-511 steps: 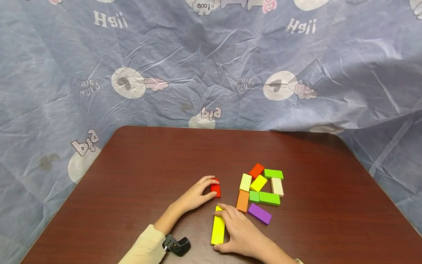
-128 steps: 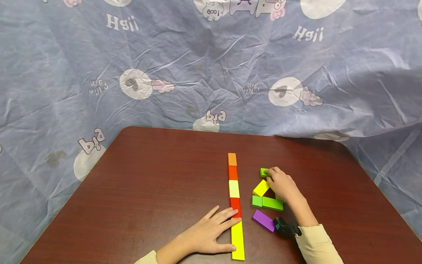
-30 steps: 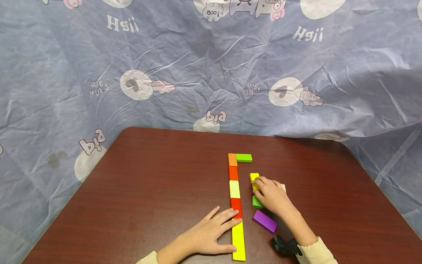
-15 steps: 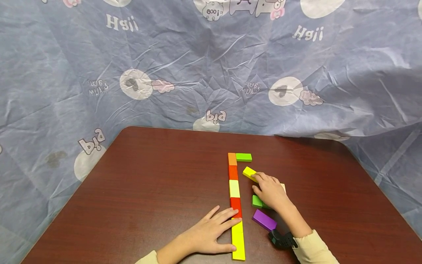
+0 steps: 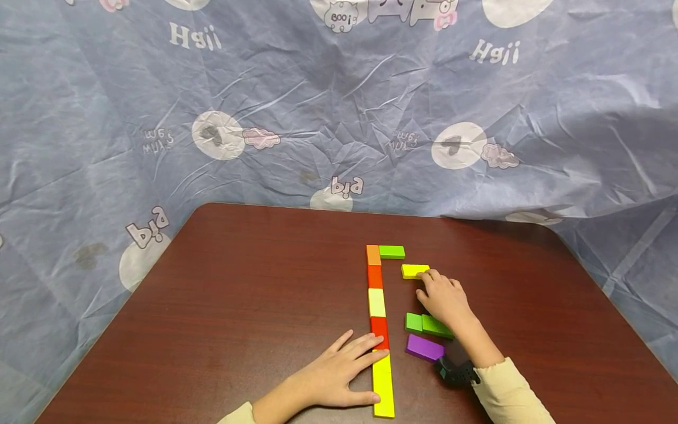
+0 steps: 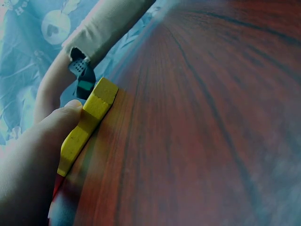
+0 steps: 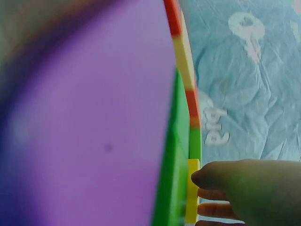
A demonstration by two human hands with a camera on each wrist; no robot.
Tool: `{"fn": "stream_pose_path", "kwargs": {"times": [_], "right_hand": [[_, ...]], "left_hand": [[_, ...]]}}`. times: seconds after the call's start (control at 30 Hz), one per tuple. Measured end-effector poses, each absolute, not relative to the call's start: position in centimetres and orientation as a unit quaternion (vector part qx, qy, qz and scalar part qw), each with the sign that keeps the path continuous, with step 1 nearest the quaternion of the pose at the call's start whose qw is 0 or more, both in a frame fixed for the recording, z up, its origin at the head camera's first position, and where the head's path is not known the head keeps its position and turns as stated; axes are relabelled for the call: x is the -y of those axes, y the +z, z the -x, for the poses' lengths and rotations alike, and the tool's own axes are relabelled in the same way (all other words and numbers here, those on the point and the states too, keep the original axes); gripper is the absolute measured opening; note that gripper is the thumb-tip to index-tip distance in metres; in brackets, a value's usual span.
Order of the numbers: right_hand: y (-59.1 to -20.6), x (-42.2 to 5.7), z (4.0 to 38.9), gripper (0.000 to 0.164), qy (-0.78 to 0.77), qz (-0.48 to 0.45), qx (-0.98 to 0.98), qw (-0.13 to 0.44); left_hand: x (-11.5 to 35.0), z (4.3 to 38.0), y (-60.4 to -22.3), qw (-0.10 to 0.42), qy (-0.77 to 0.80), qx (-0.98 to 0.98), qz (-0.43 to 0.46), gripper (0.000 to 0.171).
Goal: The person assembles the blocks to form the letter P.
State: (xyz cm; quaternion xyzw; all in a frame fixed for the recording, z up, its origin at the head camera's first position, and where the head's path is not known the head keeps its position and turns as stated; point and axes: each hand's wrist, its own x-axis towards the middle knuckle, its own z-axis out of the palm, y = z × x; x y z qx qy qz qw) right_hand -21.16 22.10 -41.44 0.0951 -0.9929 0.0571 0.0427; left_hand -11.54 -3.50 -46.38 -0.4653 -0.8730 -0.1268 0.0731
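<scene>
My left hand (image 5: 339,374) lies spread at the near end of a column of wooden blocks. Its fingers rest over the nearer red block (image 5: 378,330), and its thumb touches the long yellow block (image 5: 384,388). Further up the column come a pale yellow block (image 5: 376,302), another red block (image 5: 374,277) and an orange block (image 5: 373,255). A light green block (image 5: 392,252) extends right from the orange one. My right hand (image 5: 446,297) pinches a short yellow block (image 5: 414,271), apart from the column; in the right wrist view, its thumb meets that block (image 7: 193,188).
Nearer the front, right of the column, a small green block (image 5: 414,323) abuts a longer green block (image 5: 436,327). A purple block (image 5: 425,348) lies before them, close to the right wrist's black camera (image 5: 457,372). A patterned cloth (image 5: 296,118) hangs behind the brown table (image 5: 254,282).
Over the last second, my right hand has moved the short yellow block away from me and turned it crosswise. The purple block has swung slightly. My left hand has stayed put.
</scene>
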Motion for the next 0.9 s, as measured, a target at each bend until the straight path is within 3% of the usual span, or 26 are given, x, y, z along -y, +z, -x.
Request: {"fn": "stream_pose_path", "kwargs": {"times": [0.27,0.9], "right_hand": [[-40.5,-23.6,23.9,0.042,0.049,-0.079,0.996,-0.004],[-41.6,-23.0,26.7,0.044,0.108,-0.070,0.992,-0.002]], "left_hand": [[3.5,11.6,-46.3,0.064,-0.127,0.874,0.465,0.065],[3.7,11.5,-46.3,0.066,-0.129,0.873,0.466,0.066]]}}
